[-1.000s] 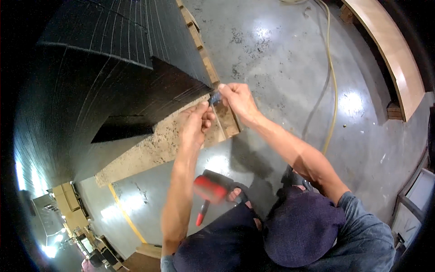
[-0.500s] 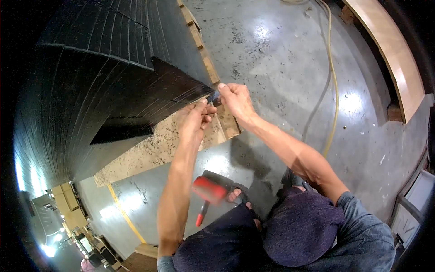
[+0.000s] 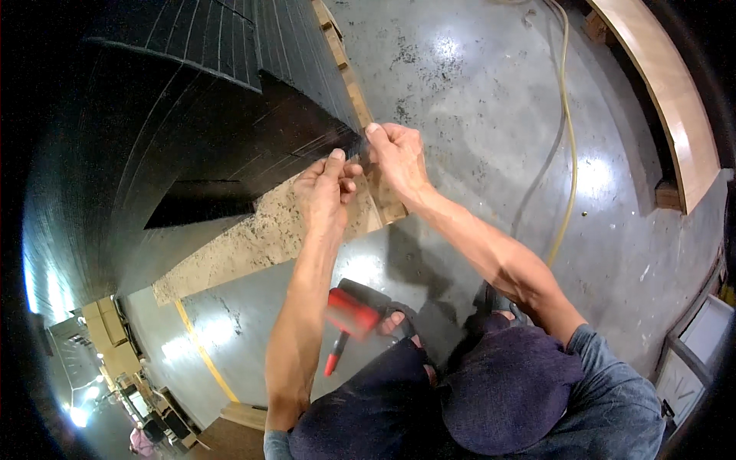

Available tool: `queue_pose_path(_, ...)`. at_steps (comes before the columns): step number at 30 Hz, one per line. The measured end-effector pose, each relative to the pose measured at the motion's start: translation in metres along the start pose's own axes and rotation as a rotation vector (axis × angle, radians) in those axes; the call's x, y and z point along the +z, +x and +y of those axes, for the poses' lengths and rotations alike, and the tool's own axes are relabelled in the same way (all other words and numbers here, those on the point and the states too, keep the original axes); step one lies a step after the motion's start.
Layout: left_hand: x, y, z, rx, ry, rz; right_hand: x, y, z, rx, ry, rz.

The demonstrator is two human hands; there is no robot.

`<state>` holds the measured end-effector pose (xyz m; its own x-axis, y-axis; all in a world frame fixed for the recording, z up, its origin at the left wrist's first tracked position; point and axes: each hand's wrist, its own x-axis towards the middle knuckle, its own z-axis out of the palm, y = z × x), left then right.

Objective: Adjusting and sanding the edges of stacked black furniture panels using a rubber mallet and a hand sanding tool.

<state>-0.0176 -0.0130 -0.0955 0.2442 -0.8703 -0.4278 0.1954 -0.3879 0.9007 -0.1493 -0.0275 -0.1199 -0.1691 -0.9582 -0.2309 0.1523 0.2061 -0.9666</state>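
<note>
- Working at the near corner of the large black covered body (image 3: pixel 203 126), both my hands are meeting over its narrow tip, where the small dark strip (image 3: pixel 353 144) is lying between them.
- Judging by the surfaces in view, I am finding the body's broad faces already dark all over, with fine pale lines running along them, so the corner is looking like the part in hand.
- Progress there is seeming partial: my fingers are occupying the tip, and nothing is showing it as finished. How much is remaining I cannot tell, since the strip is small, dark against dark and partly hidden by my fingers.
- My left hand (image 3: pixel 325 188) is pinching, thumb drawn against the forefinger, apparently on the strip's near end; its other fingers are curling loosely toward the palm.
- My right hand (image 3: pixel 399 159) is closing too, thumb and forefinger pressed together, seemingly on the strip's other end, with the remaining fingers folding in behind.
- Under the corner, the pale speckled board (image 3: pixel 241 244) is spreading out beneath both the body and my left hand.
- Below my hands, the red tool (image 3: pixel 353 313) with its dark handle is sitting near my foot (image 3: pixel 392 322), blurred and out of both hands.
</note>
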Motion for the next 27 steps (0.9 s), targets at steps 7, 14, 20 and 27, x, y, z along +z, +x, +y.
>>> queue_pose_path(7,0.001,-0.006,0.003,0.019,-0.044,0.009,0.004,0.004,-0.002,-0.102,-0.100,0.034)
queue_pose_path(14,0.003,-0.028,0.014,0.061,-0.101,0.021,-0.008,-0.004,-0.037,-0.115,-0.073,-0.054)
queue_pose_path(20,0.011,-0.012,0.011,-0.197,-0.062,-0.027,-0.015,0.019,0.004,0.086,-0.110,-0.095)
queue_pose_path(27,0.015,-0.012,0.012,-0.162,-0.117,-0.011,-0.010,0.021,-0.014,0.060,-0.065,-0.055)
